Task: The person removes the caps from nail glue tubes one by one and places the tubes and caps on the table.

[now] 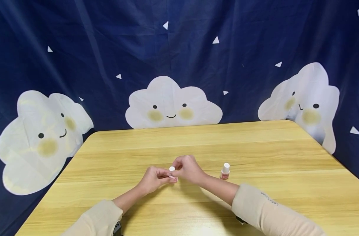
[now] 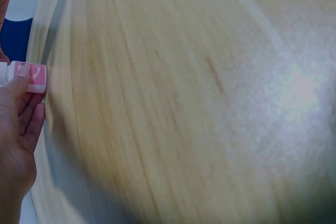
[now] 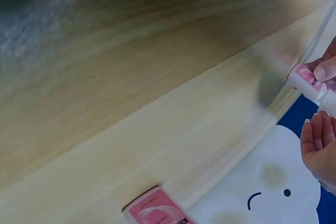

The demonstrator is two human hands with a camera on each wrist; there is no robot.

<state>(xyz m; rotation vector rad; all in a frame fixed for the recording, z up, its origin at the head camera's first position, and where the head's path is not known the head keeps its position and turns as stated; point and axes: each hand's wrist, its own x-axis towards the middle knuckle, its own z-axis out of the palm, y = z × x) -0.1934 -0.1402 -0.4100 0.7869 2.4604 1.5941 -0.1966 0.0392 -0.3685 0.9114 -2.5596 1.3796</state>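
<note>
A small white bottle with a pink label [image 1: 174, 180] stands near the middle of the table between both hands. My left hand [image 1: 151, 180] pinches its body, the thumb lying across the label [image 2: 35, 74] in the left wrist view. At the top, the thumb and fingers of my right hand [image 1: 189, 168] pinch the white cap [image 1: 171, 168]. The right wrist view shows the cap [image 3: 329, 102] at the neck; whether it is loose I cannot tell. To the right, apart from both hands, a second bottle of the same kind [image 1: 225, 172] stands upright with its cap on.
The light wooden table [image 1: 138, 150] has rounded far corners. Behind it hangs a dark blue curtain [image 1: 108, 39] with smiling white clouds and small triangles. Beige sleeves [image 1: 99, 216] cover both forearms, and the left wrist bears a dark band [image 1: 117, 228].
</note>
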